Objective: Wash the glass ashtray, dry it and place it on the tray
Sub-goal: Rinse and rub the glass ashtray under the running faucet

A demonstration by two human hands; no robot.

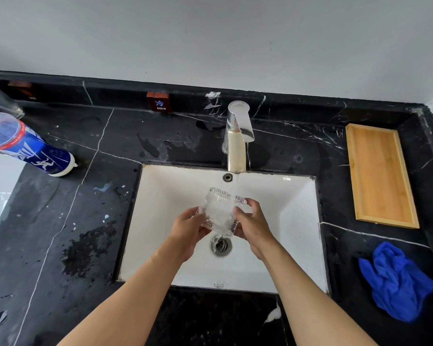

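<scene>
Over the sink: both hands hold the glass ashtray (219,212) above the drain (221,245), tilted, with water running over it and spilling off its lower edge.
Left hand (189,229): at 8 o'clock of the ashtray, fingers closed around its left and lower edge.
Right hand (254,222): at 4 o'clock of the ashtray, thumb pressed on its rim, fingers wrapped behind its right side.
Faucet (238,136): at 12 o'clock of the ashtray, on the counter just behind the white sink (298,221), a stream falling from its spout.
Tray (380,174): wooden, at 2 o'clock, on the black marble counter (85,208), well apart from the ashtray.
Blue cloth (395,280): crumpled, at 4 o'clock, near the tray's front end.
Blue bottle (28,148): at 10 o'clock, on the counter's left side.
Cold sign (158,102): at 11 o'clock, against the back ledge.
</scene>
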